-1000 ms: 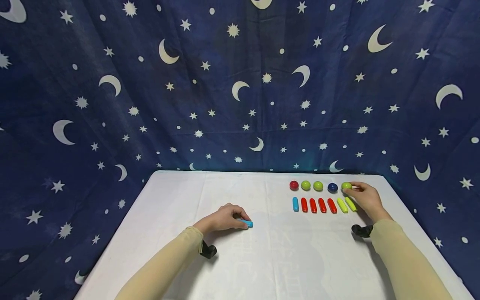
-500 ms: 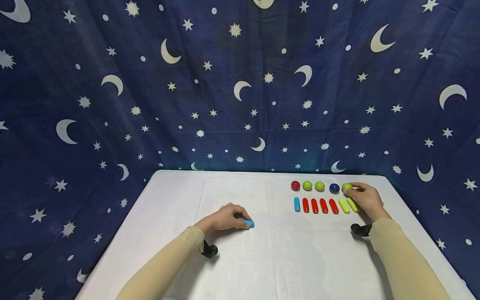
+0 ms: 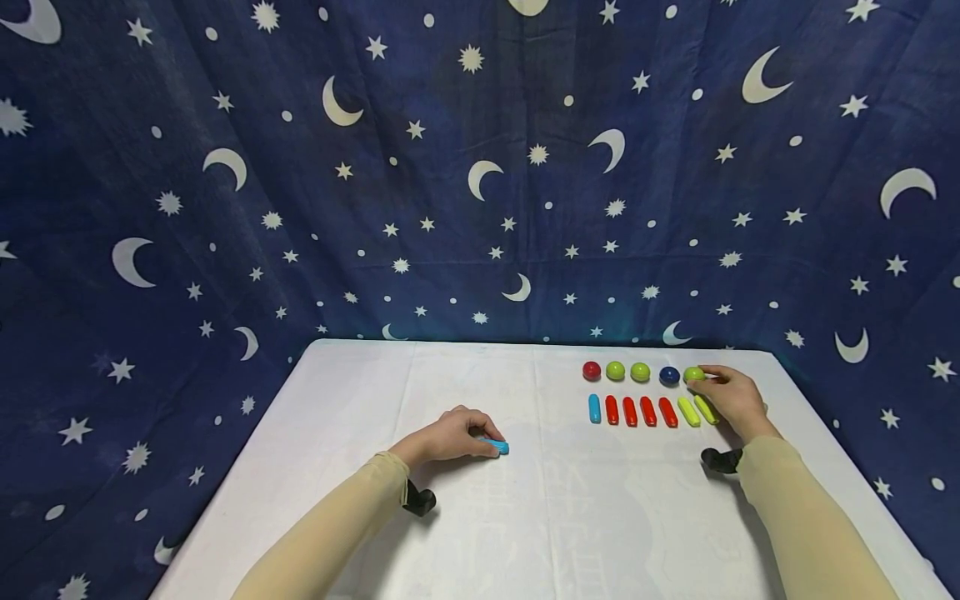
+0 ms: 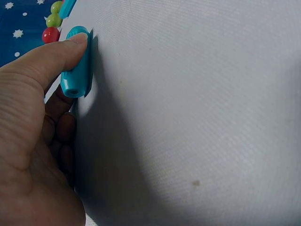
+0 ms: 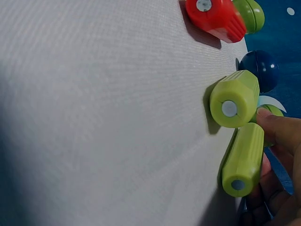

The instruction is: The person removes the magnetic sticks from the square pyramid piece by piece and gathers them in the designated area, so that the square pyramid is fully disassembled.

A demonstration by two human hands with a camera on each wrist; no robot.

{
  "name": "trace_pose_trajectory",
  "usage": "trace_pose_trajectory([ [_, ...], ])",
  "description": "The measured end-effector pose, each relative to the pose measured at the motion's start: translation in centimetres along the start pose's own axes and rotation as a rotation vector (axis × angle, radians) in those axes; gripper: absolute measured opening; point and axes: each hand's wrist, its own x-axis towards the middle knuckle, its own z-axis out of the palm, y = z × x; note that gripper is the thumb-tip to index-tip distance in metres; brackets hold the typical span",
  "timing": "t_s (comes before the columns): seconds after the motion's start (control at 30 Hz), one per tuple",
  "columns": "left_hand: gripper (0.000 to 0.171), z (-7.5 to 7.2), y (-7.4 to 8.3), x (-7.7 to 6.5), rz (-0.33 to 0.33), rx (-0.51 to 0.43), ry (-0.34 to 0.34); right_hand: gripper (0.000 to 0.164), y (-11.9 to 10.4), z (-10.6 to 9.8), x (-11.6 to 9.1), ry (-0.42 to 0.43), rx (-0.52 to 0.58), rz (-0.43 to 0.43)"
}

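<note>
My left hand (image 3: pixel 453 435) pinches a short blue rod (image 4: pixel 77 70) between thumb and fingers, low over the middle of the white table (image 3: pixel 480 533). At the back right, my right hand (image 3: pixel 733 402) holds a green ball (image 3: pixel 693 375) at the right end of a row of balls. To its left in that row are a dark blue ball (image 3: pixel 670 377), two green balls (image 3: pixel 640 372) and a red ball (image 3: pixel 592 371). In the right wrist view, two yellow-green rods (image 5: pixel 244 157) lie just in front of the right hand's thumb.
In front of the balls runs a row of rods: one blue rod (image 3: pixel 594 408) at the left, several red rods (image 3: pixel 630 412), then the yellow-green pair. Behind the table hangs a dark blue curtain (image 3: pixel 420 200) with moons and stars. Each wrist carries a black camera mount (image 3: pixel 420 500).
The whole head view has shifted slightly to the right. Both hands keep their places, the left on the blue rod and the right on the green ball.
</note>
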Motion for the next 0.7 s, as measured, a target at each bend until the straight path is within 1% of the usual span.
trace_pose_trajectory([
  [0.2, 0.011, 0.0, 0.0, 0.2, -0.007, 0.002, 0.000, 0.066, -0.1, 0.0, 0.0, 0.007, -0.016, -0.003],
  [0.37, 0.011, -0.1, 0.4, 0.2, -0.012, 0.015, 0.002, 0.068, 0.1, -0.3, 0.0, -0.001, -0.006, 0.005],
  [0.5, 0.011, 0.0, 0.9, 0.3, -0.019, 0.030, 0.008, 0.068, 0.3, -0.6, -0.1, -0.004, 0.013, -0.031],
  [0.6, 0.009, 0.0, 1.4, 0.5, -0.016, 0.096, 0.020, 0.065, 0.3, -1.0, -0.4, 0.023, 0.003, -0.075],
  [0.7, 0.009, 0.0, 2.0, 1.0, -0.005, 0.212, 0.035, 0.061, 0.0, -1.4, -1.0, 0.068, -0.001, -0.104],
])
